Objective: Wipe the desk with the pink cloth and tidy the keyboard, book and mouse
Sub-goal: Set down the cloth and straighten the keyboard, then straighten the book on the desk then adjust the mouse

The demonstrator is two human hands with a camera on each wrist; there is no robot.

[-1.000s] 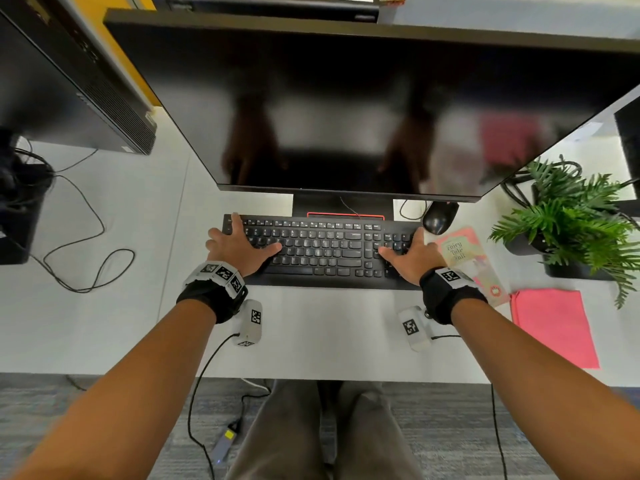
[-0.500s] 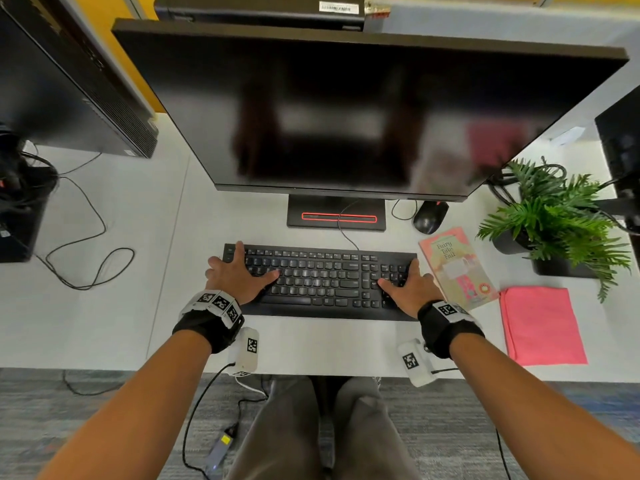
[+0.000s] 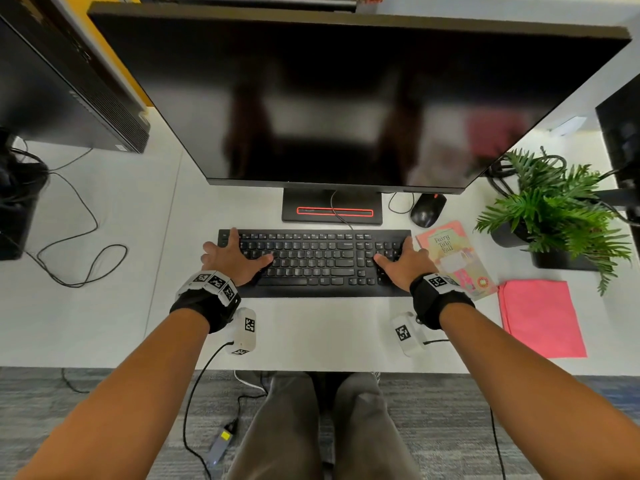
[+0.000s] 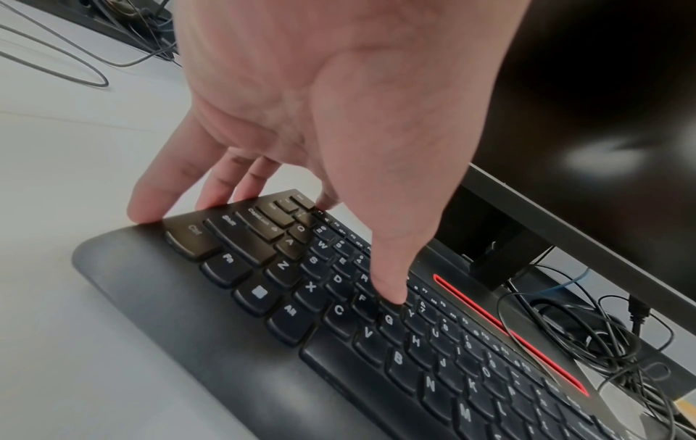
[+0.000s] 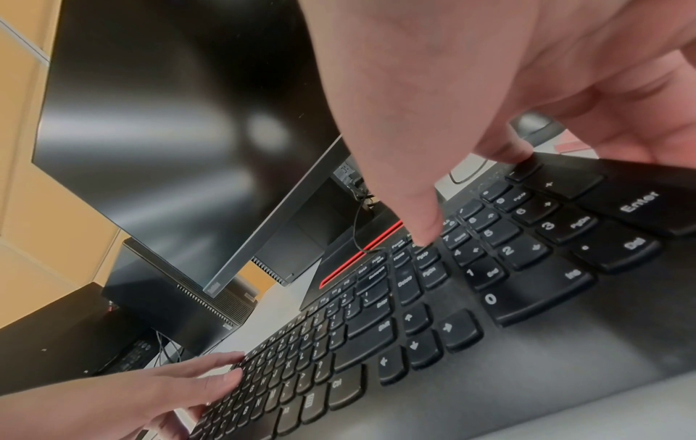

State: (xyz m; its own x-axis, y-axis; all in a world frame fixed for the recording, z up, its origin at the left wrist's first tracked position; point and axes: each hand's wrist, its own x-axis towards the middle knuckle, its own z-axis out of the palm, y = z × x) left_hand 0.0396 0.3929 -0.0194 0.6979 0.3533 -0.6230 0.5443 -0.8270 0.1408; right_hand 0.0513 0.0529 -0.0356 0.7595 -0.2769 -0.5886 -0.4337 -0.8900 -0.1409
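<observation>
The black keyboard (image 3: pixel 313 263) lies on the white desk (image 3: pixel 322 330) just in front of the monitor stand (image 3: pixel 332 206). My left hand (image 3: pixel 232 259) grips its left end, fingers curled over the edge and thumb on the keys, as the left wrist view shows (image 4: pixel 286 250). My right hand (image 3: pixel 403 263) grips the right end by the number pad (image 5: pixel 467 193) the same way. The pink-covered book (image 3: pixel 453 258) lies right of the keyboard, partly under my right wrist. The black mouse (image 3: pixel 427 209) sits behind the book. The pink cloth (image 3: pixel 542 317) lies flat at the front right.
A large dark monitor (image 3: pixel 346 98) overhangs the back of the desk. A potted green plant (image 3: pixel 557 209) stands at the right, behind the cloth. Loose cables (image 3: pixel 79 237) and a black computer case (image 3: pixel 69 98) are at the left. Bare desk lies left of the keyboard.
The keyboard has come away from the monitor stand toward the desk's front edge, with both hands still holding its ends. Book, mouse and cloth have stayed put.
</observation>
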